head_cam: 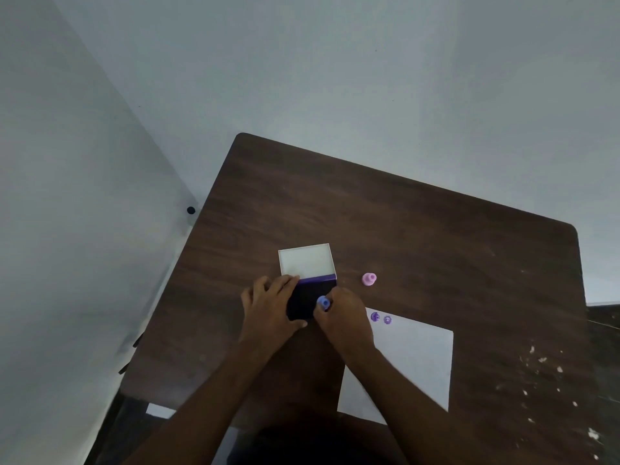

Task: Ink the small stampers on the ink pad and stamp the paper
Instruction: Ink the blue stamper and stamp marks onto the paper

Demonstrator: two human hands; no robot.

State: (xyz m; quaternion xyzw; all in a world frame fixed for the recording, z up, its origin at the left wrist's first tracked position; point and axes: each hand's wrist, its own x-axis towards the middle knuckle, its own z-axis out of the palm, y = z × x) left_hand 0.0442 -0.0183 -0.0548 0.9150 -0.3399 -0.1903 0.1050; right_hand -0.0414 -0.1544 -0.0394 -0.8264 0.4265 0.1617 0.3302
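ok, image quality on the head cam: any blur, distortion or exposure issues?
Head view: dim, flat lighting with no glare; wide-angle bends the table edges; the frame is soft throughout, so the two purple prints on the paper are unreadable blobs; the ink pad is crushed to near-black; the blue stamper in the right hand is slightly smeared.

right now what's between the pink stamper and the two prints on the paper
Nothing: in the head view, only bare brown table lies between the pink stamper and the two purple prints at the paper's far corner.
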